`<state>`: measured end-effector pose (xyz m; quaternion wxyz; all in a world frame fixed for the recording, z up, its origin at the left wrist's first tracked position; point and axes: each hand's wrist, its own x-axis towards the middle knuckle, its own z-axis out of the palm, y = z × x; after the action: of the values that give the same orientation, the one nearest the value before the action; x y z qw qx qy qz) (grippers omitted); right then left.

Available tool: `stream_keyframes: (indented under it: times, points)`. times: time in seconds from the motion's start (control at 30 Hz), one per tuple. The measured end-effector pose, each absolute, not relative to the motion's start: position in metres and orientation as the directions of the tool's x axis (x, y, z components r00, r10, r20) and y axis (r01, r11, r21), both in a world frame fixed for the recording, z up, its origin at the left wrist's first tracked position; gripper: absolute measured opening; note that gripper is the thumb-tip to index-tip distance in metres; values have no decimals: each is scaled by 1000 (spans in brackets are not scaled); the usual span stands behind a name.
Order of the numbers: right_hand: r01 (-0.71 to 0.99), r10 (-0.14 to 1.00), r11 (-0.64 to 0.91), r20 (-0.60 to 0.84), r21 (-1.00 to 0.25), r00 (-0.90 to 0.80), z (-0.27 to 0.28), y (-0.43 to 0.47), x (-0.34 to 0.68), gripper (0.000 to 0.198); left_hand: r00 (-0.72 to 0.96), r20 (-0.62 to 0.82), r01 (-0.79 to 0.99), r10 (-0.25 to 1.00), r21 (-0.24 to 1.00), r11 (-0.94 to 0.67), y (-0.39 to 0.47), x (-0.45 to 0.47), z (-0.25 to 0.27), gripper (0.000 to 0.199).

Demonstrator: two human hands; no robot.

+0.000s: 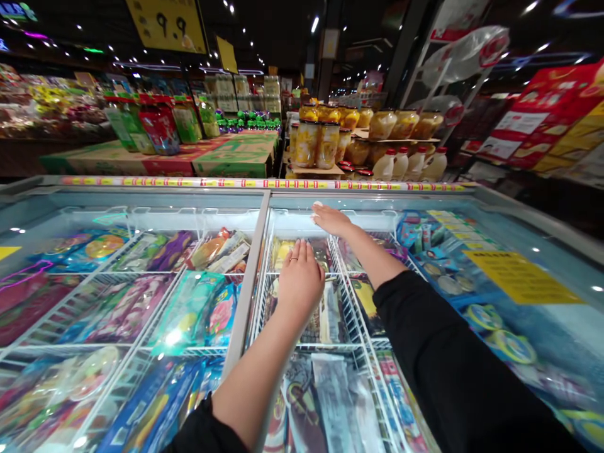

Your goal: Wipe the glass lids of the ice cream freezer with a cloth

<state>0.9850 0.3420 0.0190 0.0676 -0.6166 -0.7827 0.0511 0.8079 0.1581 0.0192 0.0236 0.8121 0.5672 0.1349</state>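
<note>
Across a supermarket's chest freezer (523, 220), two bare hands reach from two black sleeves (453, 352) toward the far edge. Four fingers of the left hand (301, 280) lie straight and pressed together, palm down, one ring (294, 258) on a finger; it holds nothing visible, and whether it touches the glass is unclear. Farther forward, the right hand (333, 221) extends near the back rim, its fingers close together; whether they pinch anything cannot be told. One metal bar (257, 264) divides the freezer top just left of both hands. Below, wrapped packets (333, 314), too many to count, fill white wire baskets. Two yellow notices (521, 277) show, one at either side. Behind stand four red-capped bottles (400, 165), stacked jars (327, 145) and one large yellow sign (166, 25) reading 9.9.
</note>
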Motion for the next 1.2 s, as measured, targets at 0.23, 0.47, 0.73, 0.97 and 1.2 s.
stream_keyframes:
  times: [0.23, 0.47, 0.73, 0.97, 1.2]
  points:
    - [935, 949, 316, 66, -160, -309, 11, 325, 1029, 71, 330, 199, 913, 923, 181, -366, 158, 808, 18, 61]
    - [984, 999, 35, 44, -177, -28, 26, 372, 992, 69, 324, 202, 913, 924, 190, -362, 159, 809, 16, 61]
    - [927, 946, 324, 31, -190, -324, 14, 360, 1010, 70, 333, 188, 906, 924, 206, -369, 158, 808, 17, 63]
    - [981, 998, 64, 37, -185, -58, 19, 390, 1020, 72, 325, 219, 905, 920, 211, -370, 157, 809, 15, 61]
    - [973, 990, 142, 28, -183, -139, 23, 406, 979, 69, 322, 207, 905, 924, 218, -365, 157, 809, 15, 62]
